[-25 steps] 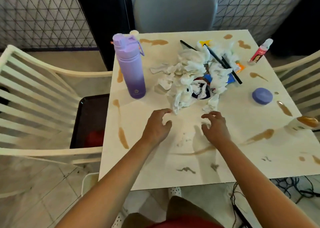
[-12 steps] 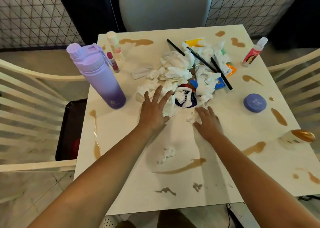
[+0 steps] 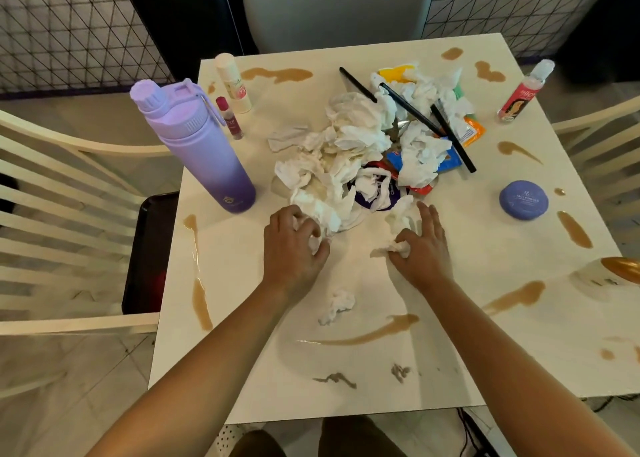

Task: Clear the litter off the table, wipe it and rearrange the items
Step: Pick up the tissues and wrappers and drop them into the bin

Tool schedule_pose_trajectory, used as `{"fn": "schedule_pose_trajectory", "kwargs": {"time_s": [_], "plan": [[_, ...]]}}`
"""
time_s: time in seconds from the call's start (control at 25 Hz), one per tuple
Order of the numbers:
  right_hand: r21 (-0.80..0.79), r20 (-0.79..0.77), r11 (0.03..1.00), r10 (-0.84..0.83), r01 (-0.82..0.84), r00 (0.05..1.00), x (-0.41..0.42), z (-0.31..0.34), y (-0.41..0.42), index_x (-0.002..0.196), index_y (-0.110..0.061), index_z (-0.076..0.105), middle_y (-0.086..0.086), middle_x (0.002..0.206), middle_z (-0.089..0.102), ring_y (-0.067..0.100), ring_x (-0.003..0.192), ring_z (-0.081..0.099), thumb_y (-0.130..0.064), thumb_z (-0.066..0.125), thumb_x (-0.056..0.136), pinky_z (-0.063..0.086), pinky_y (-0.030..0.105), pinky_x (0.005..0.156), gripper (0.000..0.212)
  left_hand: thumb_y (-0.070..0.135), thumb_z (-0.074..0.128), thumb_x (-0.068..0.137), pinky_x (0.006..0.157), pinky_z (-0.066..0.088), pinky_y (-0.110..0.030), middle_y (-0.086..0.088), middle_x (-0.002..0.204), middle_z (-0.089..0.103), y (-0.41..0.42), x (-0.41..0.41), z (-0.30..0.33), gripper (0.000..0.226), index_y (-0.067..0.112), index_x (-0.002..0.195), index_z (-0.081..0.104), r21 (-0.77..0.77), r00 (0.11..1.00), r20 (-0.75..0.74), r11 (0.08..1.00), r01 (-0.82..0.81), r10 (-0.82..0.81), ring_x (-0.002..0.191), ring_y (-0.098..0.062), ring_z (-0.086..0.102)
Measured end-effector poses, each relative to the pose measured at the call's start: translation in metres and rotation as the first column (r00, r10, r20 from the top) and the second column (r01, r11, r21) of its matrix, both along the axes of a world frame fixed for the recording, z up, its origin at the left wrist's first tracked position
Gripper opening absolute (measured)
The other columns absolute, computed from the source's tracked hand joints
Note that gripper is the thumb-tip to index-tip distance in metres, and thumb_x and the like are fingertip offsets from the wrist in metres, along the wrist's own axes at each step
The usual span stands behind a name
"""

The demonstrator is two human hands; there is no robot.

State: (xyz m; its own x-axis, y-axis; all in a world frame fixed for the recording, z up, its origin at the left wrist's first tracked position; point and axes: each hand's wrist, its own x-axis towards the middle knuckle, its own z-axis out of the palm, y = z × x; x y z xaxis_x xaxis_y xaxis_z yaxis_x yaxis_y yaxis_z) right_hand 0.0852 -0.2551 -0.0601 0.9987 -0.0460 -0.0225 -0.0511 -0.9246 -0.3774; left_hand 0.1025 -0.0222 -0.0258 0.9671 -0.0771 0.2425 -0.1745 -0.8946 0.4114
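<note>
Gripping crumpled tissue pile (image 3: 343, 165) edge, left hand (image 3: 292, 248) curls; right hand (image 3: 420, 248) pinches tissue scrap (image 3: 394, 247) on stained counter (image 3: 346, 370); purple bottle (image 3: 197, 148) capped.

Under the tissue pile (image 3: 349, 151), wrappers mostly buried, their print unreadable. Beyond the pile, three black sticks (image 3: 412, 110) partly covered by tissue. Right of the pile, a gold-topped object (image 3: 620, 269) cut off by the frame edge and blurred. Left of the pile, small bottle labels (image 3: 233, 122) too small to read.

Two bare forearms, no sleeves, hands without rings, dark brown trousers (image 3: 353, 439)
</note>
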Motion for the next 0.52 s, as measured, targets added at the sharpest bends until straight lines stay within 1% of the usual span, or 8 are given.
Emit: {"fn": "schedule_pose_trajectory", "kwargs": {"time_s": [0.04, 0.08, 0.16, 0.24, 0.32, 0.36, 0.44, 0.52], "plan": [[0.009, -0.034, 1.000, 0.014, -0.014, 0.999, 0.001, 0.001, 0.000, 0.083, -0.008, 0.065, 0.022, 0.149, 0.028, 0.041, 0.141, 0.016, -0.028, 0.073, 0.074, 0.024, 0.051, 0.110, 0.023, 0.039, 0.068, 0.069, 0.085, 0.040, -0.035, -0.009, 0.113, 0.048, 0.000, 0.001, 0.000, 0.032, 0.019, 0.092, 0.059, 0.007, 0.998, 0.061, 1.000, -0.019, 0.019, 0.106, -0.025, 0.041], [0.014, -0.070, 1.000, 0.026, -0.025, 0.997, 0.002, 0.001, 0.000, 0.087, -0.007, 0.065, 0.019, 0.150, 0.028, 0.037, 0.143, 0.014, -0.028, 0.071, 0.077, 0.021, 0.049, 0.112, 0.024, 0.043, 0.065, 0.068, 0.089, 0.040, -0.037, -0.010, 0.119, 0.045, -0.001, 0.004, 0.003, 0.039, 0.022, 0.099, 0.056, 0.003, 0.996, 0.082, 1.000, -0.021, 0.021, 0.113, -0.025, 0.038], [0.019, -0.111, 0.998, 0.059, -0.057, 0.992, 0.003, 0.001, 0.000, 0.092, -0.004, 0.064, 0.015, 0.146, 0.036, 0.032, 0.143, 0.017, -0.028, 0.069, 0.080, 0.020, 0.046, 0.113, 0.027, 0.047, 0.063, 0.069, 0.096, 0.037, -0.043, -0.010, 0.137, 0.035, -0.001, 0.017, 0.004, 0.053, 0.028, 0.117, 0.053, 0.004, 0.999, -0.029, 1.000, 0.015, -0.015, 0.128, -0.031, 0.030], [0.049, -0.109, 0.995, 0.093, -0.088, 0.990, 0.004, 0.001, 0.000, 0.088, -0.003, 0.061, 0.014, 0.131, 0.052, 0.032, 0.136, 0.033, -0.029, 0.072, 0.078, 0.030, 0.043, 0.107, 0.030, 0.047, 0.064, 0.070, 0.099, 0.037, -0.045, -0.006, 0.146, 0.029, 0.002, 0.025, -0.001, 0.057, 0.029, 0.124, 0.053, 0.050, 0.981, -0.182, 0.996, 0.069, -0.059, 0.132, -0.037, 0.028], [0.107, -0.125, 0.991, 0.099, -0.086, 0.987, 0.005, 0.002, 0.003, 0.089, -0.002, 0.057, 0.013, 0.110, 0.058, 0.034, 0.117, 0.048, -0.023, 0.071, 0.079, 0.037, 0.037, 0.095, 0.027, 0.038, 0.069, 0.071, 0.096, 0.039, -0.039, -0.003, 0.143, 0.036, 0.008, 0.022, -0.010, 0.051, 0.022, 0.118, 0.057, 0.069, 0.951, -0.300, 0.993, 0.095, -0.070, 0.128, -0.032, 0.034], [0.124, -0.140, 0.989, 0.094, -0.076, 0.986, 0.005, 0.003, 0.006, 0.094, -0.001, 0.055, 0.013, 0.107, 0.058, 0.033, 0.111, 0.048, -0.016, 0.066, 0.081, 0.036, 0.035, 0.090, 0.022, 0.032, 0.070, 0.072, 0.094, 0.041, -0.036, -0.003, 0.139, 0.041, 0.012, 0.017, -0.014, 0.045, 0.018, 0.113, 0.059, 0.055, 0.937, -0.343, 0.995, 0.081, -0.058, 0.124, -0.029, 0.038], [0.169, -0.172, 0.985, 0.066, -0.037, 0.983, 0.005, 0.005, 0.012, 0.107, -0.002, 0.051, 0.013, 0.110, 0.055, 0.032, 0.109, 0.046, -0.005, 0.054, 0.086, 0.035, 0.035, 0.086, 0.022, 0.027, 0.067, 0.077, 0.090, 0.043, -0.034, -0.003, 0.130, 0.047, 0.020, 0.005, -0.023, 0.032, 0.014, 0.106, 0.059, 0.043, 0.933, -0.359, 0.999, 0.027, -0.010, 0.113, -0.028, 0.045], [0.232, -0.193, 0.973, 0.037, 0.008, 0.980, 0.004, 0.008, 0.018, 0.118, -0.006, 0.050, 0.013, 0.114, 0.053, 0.031, 0.109, 0.044, -0.001, 0.047, 0.087, 0.038, 0.037, 0.087, 0.032, 0.024, 0.065, 0.080, 0.091, 0.044, -0.035, -0.004, 0.130, 0.046, 0.025, -0.001, -0.025, 0.034, 0.015, 0.112, 0.057, 0.045, 0.930, -0.368, 0.999, 0.013, 0.005, 0.109, -0.029, 0.046]]}}
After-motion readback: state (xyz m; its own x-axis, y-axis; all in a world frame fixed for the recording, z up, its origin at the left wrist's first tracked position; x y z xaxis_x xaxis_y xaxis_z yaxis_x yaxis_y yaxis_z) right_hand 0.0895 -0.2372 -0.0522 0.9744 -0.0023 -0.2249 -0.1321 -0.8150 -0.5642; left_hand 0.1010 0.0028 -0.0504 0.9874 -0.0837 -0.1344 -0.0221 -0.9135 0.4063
